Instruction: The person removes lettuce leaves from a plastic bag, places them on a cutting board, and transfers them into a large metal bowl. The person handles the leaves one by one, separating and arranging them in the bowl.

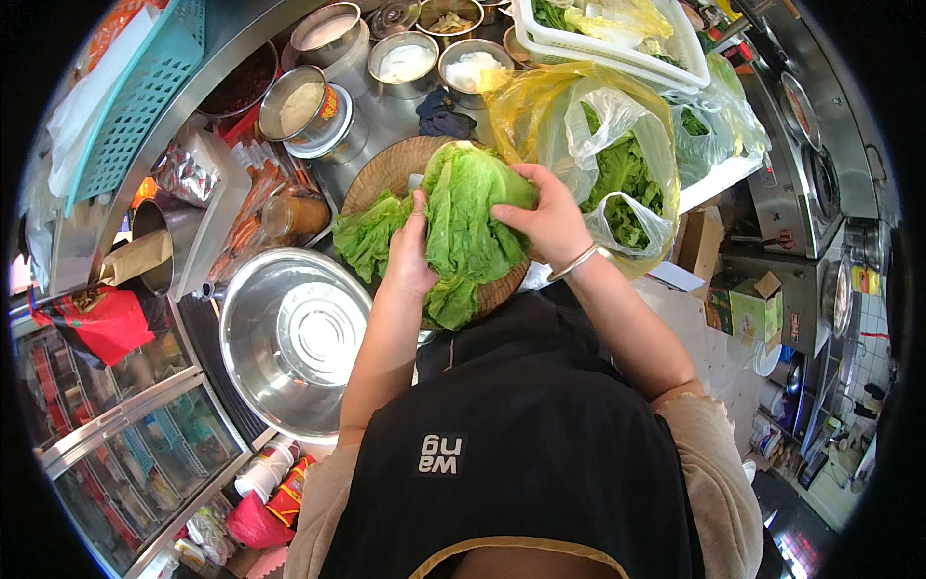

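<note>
Both hands hold a head of leafy green lettuce (470, 217) above a round wooden chopping board (383, 165). My left hand (412, 253) supports it from the left side, thumb pointing up. My right hand (551, 217), with a bangle at the wrist, grips its upper right side between thumb and fingers. More lettuce leaves (372, 231) lie on the board at the left and below the head. A large stainless steel bowl (249, 311), with nothing in it, stands to the left of my left forearm. An open yellow plastic bag (535, 137) with leafy greens stands right of the board.
Metal bowls with white contents (406, 64) and a dark cloth (443, 116) lie behind the board. A white basket (615, 51) of greens stands at the back right. Wrapped utensils and a jar (289, 217) sit at the left, under a turquoise basket (137, 108).
</note>
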